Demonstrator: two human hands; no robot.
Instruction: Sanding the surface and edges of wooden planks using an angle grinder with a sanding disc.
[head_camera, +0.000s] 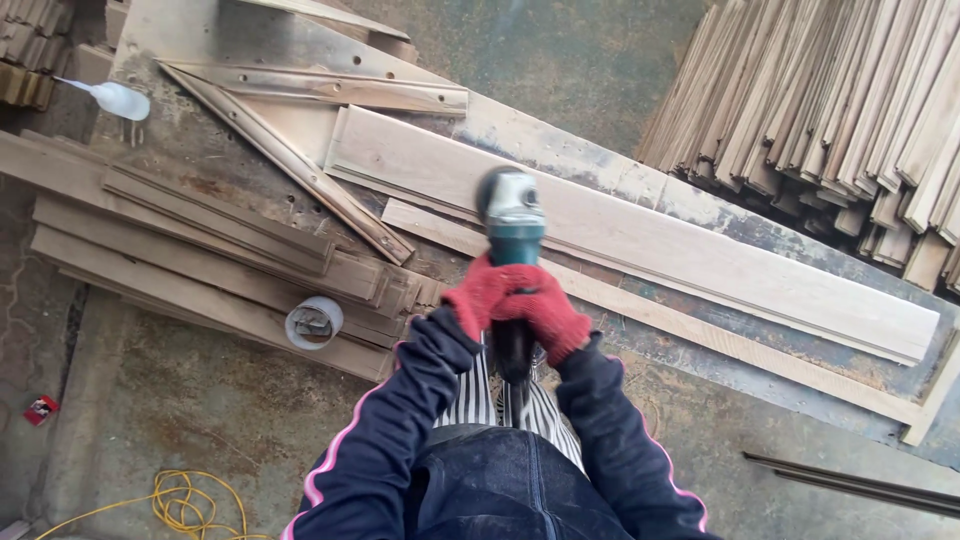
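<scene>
Gloved hands (515, 300) around grinder (512, 215)

We see even, soft daylight, fairly bright, no hard shadows. We note only faint shade under the long board (640, 235) on the counter (200, 160). No glare. The grinder (512, 215) head is smeared by motion blur; the rest looks sharp. We see wide-angle bending: the stacked slats (830, 100) fan outward at the right edge. Colours look muted, slightly cool.
</scene>
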